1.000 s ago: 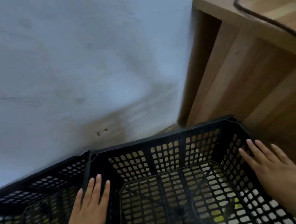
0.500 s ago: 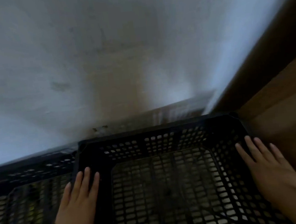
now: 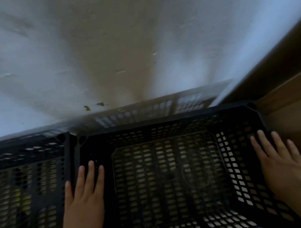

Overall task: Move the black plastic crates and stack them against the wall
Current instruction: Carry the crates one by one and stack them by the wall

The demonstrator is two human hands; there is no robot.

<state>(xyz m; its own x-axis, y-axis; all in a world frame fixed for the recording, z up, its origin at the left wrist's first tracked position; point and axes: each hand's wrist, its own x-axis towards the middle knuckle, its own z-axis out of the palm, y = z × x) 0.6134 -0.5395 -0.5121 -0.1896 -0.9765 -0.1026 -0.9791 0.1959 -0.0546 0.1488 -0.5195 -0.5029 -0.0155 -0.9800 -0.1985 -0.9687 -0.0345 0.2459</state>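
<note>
The left hand [image 3: 84, 198] lies flat, fingers extended and slightly spread, on the inner face of the left side wall of a black perforated plastic crate [image 3: 168, 177]. The right hand [image 3: 283, 166] lies flat in the same manner on the inner face of the right side wall. Neither hand is closed around anything; both palms press outward against the lattice, with the crate spanning the gap between them.

Ahead of the fingertips, the far rim of the crate runs just beside the base of the white wall [image 3: 101, 44]; whether rim and wall touch cannot be determined. The crate's lattice shadow falls on the wall directly above that rim.

Outboard of the left hand, a second black crate [image 3: 27, 182] stands alongside, its corner touching or nearly touching the corner of the held crate. Outboard of the right hand, a wooden cabinet panel [image 3: 295, 117] stands just beside the right side wall.
</note>
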